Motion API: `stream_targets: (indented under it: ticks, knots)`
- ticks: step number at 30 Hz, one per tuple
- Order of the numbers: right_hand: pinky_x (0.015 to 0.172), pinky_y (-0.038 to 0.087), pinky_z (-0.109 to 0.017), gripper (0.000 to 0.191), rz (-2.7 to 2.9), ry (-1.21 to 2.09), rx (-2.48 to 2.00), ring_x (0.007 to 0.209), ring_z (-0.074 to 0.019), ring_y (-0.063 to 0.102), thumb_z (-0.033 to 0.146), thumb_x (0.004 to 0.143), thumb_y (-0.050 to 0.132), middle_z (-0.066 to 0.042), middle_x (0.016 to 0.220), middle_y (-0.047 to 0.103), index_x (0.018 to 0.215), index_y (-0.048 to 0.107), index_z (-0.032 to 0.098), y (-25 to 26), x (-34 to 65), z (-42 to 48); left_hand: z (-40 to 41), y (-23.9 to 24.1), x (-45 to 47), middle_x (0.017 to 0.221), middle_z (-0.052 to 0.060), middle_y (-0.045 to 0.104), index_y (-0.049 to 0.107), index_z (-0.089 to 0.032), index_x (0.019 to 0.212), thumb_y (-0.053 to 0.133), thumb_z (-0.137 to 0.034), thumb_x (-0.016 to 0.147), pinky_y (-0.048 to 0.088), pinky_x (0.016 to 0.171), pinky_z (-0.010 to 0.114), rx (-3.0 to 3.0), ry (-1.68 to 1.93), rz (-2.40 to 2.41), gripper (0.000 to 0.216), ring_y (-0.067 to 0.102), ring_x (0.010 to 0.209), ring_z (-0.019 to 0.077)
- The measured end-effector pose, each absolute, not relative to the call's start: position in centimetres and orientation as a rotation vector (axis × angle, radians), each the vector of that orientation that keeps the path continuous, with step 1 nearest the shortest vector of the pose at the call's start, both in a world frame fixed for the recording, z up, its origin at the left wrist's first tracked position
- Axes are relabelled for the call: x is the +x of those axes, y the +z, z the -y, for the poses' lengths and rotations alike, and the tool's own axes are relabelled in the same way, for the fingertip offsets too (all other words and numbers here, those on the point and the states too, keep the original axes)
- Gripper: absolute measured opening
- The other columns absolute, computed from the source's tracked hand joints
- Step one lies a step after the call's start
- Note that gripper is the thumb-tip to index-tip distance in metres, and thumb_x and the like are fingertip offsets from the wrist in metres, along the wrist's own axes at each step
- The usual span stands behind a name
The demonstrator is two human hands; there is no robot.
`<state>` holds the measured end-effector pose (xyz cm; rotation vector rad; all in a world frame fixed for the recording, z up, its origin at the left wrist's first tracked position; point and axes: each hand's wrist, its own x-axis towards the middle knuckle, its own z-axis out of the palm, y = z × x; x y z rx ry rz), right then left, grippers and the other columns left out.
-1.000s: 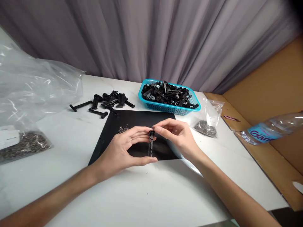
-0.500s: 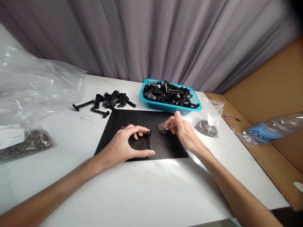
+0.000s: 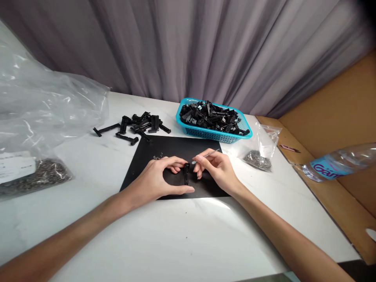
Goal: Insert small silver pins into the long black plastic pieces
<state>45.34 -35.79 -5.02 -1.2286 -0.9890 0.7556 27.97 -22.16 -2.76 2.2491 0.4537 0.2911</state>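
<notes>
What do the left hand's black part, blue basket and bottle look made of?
Black part: probably low-sheen plastic, given its uniform color; coated metal possible. Blue basket: likely glossy plastic, given its shiny edges and regular perforations. Bottle: probably clear, shiny plastic; it's see-through and glinting.

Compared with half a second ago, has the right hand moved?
Yes. Judged against the black mat, the right hand has moved left, closer to the black part in the left hand.

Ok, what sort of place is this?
Probably a small assembly workspace: a blue basket of black plastic parts, a black mat and bags of small metal bits on a white table.
</notes>
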Motion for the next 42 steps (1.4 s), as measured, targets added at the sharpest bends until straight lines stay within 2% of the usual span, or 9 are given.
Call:
stream_targets:
  ticks: [16, 23, 28, 42]
  knots:
    - [0.063, 0.061, -0.031, 0.042, 1.04, 0.786, -1.269, 0.063, -0.0151, 0.069, 0.058, 0.088, 0.073, -0.004, 0.077, 0.072, 0.089, 0.071, 0.016, -5.35, 44.98, 35.49, 22.52, -2.59, 28.23, 0.099, 0.004, 0.079, 0.075, -0.023, 0.112, 0.089, -0.06, 0.059, 0.062, 0.092, 0.041, 2.224, 0.351, -0.48, 0.066, 0.073, 0.097, 0.0266]
    - [0.063, 0.061, -0.03, 0.037, 1.101, 0.737, -1.29, 0.063, -0.014, 0.069, 0.05, 0.094, 0.07, -0.006, 0.083, 0.072, 0.086, 0.074, 0.014, -5.06, 44.99, 35.68, 22.47, -2.75, 28.23, 0.102, 0.003, 0.078, 0.074, -0.023, 0.117, 0.088, -0.061, 0.061, 0.062, 0.093, 0.04, 2.2, 0.329, -0.452, 0.069, 0.072, 0.098, 0.0252]
    - [0.064, 0.061, -0.031, 0.041, 1.098, 0.736, -1.302, 0.063, -0.0147, 0.07, 0.054, 0.092, 0.069, -0.007, 0.086, 0.073, 0.087, 0.075, 0.014, -5.13, 44.96, 35.72, 22.44, -2.87, 28.19, 0.1, 0.003, 0.078, 0.074, -0.022, 0.118, 0.089, -0.06, 0.061, 0.062, 0.093, 0.04, 2.199, 0.332, -0.46, 0.07, 0.072, 0.097, 0.0251]
    - [0.064, 0.061, -0.032, 0.042, 1.105, 0.76, -1.297, 0.062, -0.0153, 0.068, 0.057, 0.09, 0.071, -0.005, 0.079, 0.073, 0.086, 0.075, 0.016, -5.1, 44.96, 35.59, 22.52, -3.03, 28.25, 0.099, 0.005, 0.078, 0.075, -0.024, 0.121, 0.089, -0.061, 0.059, 0.061, 0.091, 0.041, 2.231, 0.359, -0.428, 0.073, 0.072, 0.095, 0.0264]
